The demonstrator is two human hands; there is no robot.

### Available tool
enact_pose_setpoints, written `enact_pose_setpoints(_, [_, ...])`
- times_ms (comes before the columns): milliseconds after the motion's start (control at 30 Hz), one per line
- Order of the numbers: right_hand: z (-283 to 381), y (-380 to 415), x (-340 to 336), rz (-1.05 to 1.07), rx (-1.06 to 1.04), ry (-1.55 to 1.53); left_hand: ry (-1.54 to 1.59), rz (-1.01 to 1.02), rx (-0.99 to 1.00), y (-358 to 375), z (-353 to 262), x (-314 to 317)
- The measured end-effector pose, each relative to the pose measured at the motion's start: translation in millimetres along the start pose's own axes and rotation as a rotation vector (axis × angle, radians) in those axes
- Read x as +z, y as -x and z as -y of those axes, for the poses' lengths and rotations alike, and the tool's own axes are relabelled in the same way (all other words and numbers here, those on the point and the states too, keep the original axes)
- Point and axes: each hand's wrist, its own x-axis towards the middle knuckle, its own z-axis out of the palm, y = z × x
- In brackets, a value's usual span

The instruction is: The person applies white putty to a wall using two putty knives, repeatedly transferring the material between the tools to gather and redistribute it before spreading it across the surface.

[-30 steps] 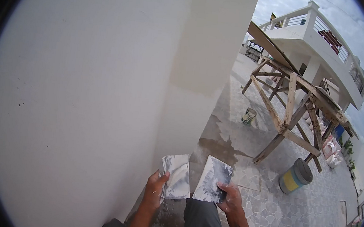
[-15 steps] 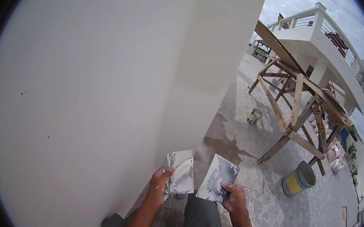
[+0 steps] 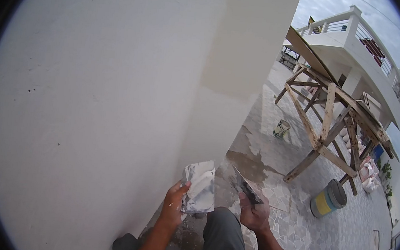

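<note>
My left hand (image 3: 174, 202) is closed around the edge of a flat putty spreader (image 3: 200, 188), its face smeared with white and grey putty. The thumb presses on that face. In my right hand (image 3: 255, 214) is a second putty spreader (image 3: 247, 185), gripped at its lower end and turned nearly edge-on, so little of its face shows. The two spreaders are apart, side by side in front of my knees. To the left stands a white wall (image 3: 107, 93) with a beige patch (image 3: 240, 47) near its corner; neither spreader clearly touches it.
A wooden trestle scaffold (image 3: 327, 112) stands to the right on the stone-patterned paving (image 3: 294, 238). Nearer is a lidded bucket (image 3: 329, 199) with a yellow label. A smaller stained can (image 3: 281, 129) sits farther back. Beyond rises a white building (image 3: 355, 38) with a balcony.
My right hand has turned its putty spreader from face-on to nearly edge-on. The left hand and its spreader have barely moved, and the view has shifted slightly.
</note>
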Motion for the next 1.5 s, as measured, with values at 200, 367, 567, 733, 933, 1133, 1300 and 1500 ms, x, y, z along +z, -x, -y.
enact_pose_setpoints(200, [-3,-14,7,0.061,-0.214,0.036,0.028,0.079,-0.027,8,-7,4])
enact_pose_setpoints(367, [-10,-9,6,0.121,-0.153,0.137,0.026,0.086,-0.054,13,-9,2])
enact_pose_setpoints(567, [-12,-10,15,0.096,-0.196,0.111,0.025,-0.003,-0.06,12,-5,3])
enact_pose_setpoints(733, [-18,-20,36,0.157,-0.529,-0.023,0.042,0.027,-0.048,13,-5,3])
enact_pose_setpoints(933, [-29,-14,39,0.324,-0.627,0.156,0.095,-0.002,-0.003,14,-9,10])
enact_pose_setpoints(1133, [-39,-9,25,0.434,-0.632,0.207,0.062,0.036,0.049,16,-9,12])
enact_pose_setpoints(1300, [-46,-3,20,0.485,-0.63,0.231,0.015,0.014,0.032,15,-4,6])
enact_pose_setpoints(1500, [-57,-1,12,0.482,-0.618,0.247,-0.016,-0.013,0.054,19,-3,13])
